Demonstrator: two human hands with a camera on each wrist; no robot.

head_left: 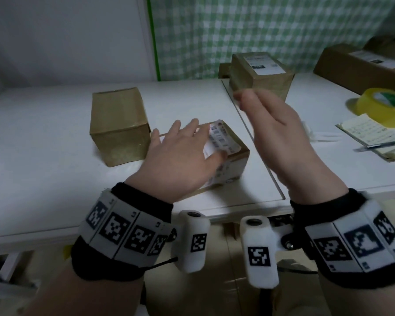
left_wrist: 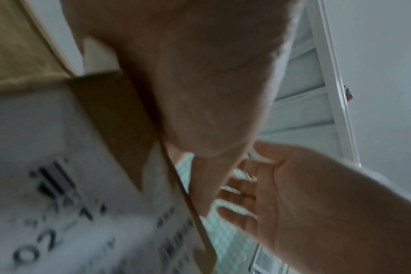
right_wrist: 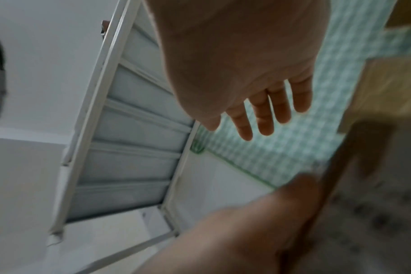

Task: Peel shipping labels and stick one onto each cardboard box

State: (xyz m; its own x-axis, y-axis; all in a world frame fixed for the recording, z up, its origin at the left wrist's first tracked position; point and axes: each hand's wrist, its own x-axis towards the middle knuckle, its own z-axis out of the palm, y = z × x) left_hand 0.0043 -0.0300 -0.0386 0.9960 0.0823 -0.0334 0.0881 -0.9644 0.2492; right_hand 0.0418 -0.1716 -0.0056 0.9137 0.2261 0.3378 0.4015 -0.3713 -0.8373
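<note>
Left hand (head_left: 180,160) flat, fingers spread, pressing white printed shipping label (head_left: 221,140) onto top of low brown cardboard box (head_left: 234,165) near front edge of white worktop (head_left: 43,156); label's far corner curled up. Right hand (head_left: 281,137) raised just beside box, fingers straight, holding nothing. Taller plain cardboard box (head_left: 119,126) just left. Labelled cardboard box (head_left: 262,74) at back edge. Yellow tape roll (head_left: 383,106) at right edge.

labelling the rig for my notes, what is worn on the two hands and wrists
Both hands are bare. The left wrist and right wrist each carry a black cuff wrapped by a white band of square black-and-white markers. A white rounded camera pod, also tagged with a marker, juts from each band's inner side. A thin black cable trails from the left cuff.
</note>
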